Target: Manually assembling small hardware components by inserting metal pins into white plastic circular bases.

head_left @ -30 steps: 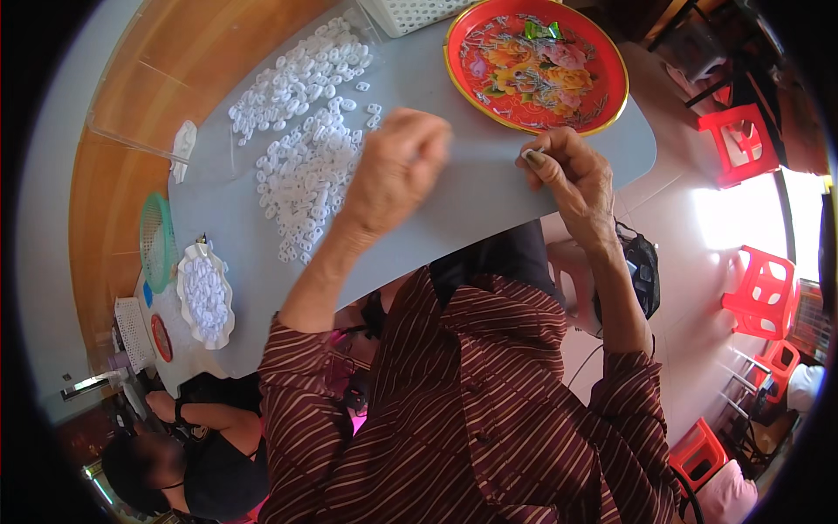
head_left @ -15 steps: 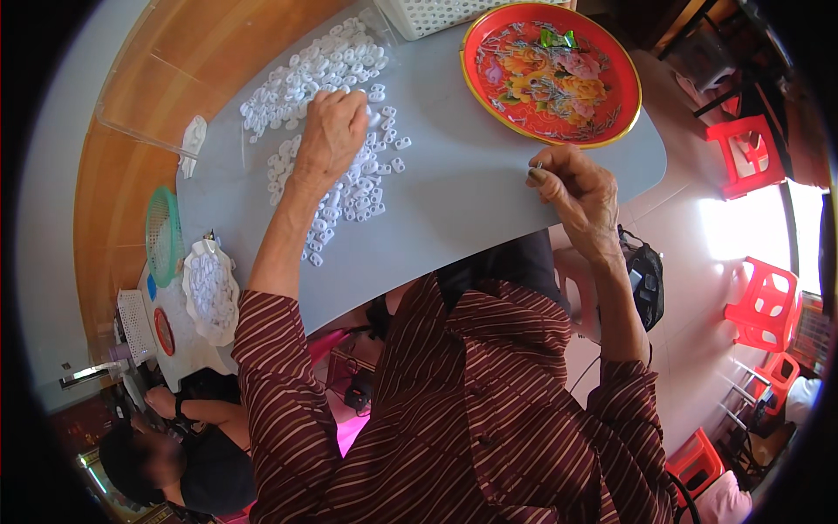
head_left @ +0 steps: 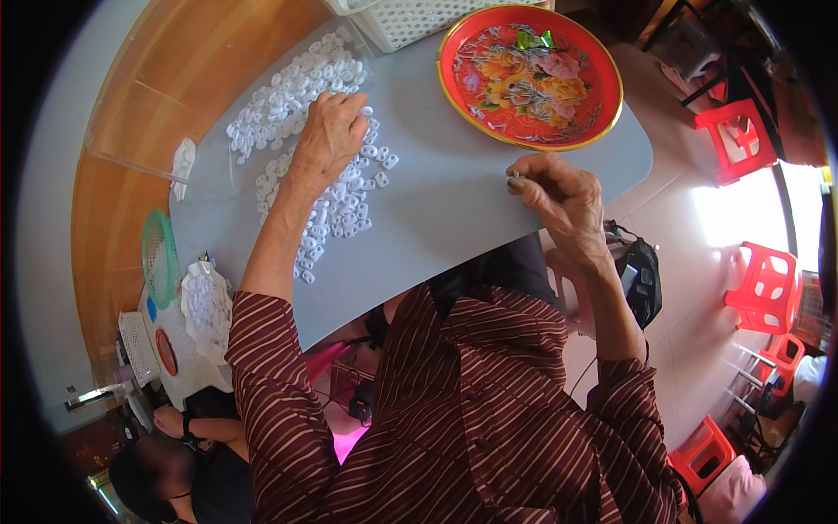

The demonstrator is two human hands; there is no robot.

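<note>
Head view, looking down on a grey table (head_left: 436,218) that fills the upper centre of the frame. The left hand (head_left: 327,140) lies palm down, fingers curled loosely, on a spread of small white plastic rings (head_left: 336,205) scattered across the upper left of the table; whether it grips any of them cannot be told. The rings reach from the hand's upper left, near the table's far edge, down to a thin trail beside the left forearm. The right hand (head_left: 559,196), at centre right near the table's near edge, is closed to a narrow pinch, thumb and forefinger holding a small metal piece (head_left: 515,177) just above the table top. Beyond it, at upper centre right, stands a round red tray (head_left: 454,83) with a gold rim and flower pattern, holding many small metal pieces. A white perforated basket (head_left: 410,22) sits at the top edge, just beside the tray. At lower left, another person (head_left: 175,463) sits near a bag of white rings (head_left: 208,306). Red plastic stools (head_left: 738,140) stand at the right.
</note>
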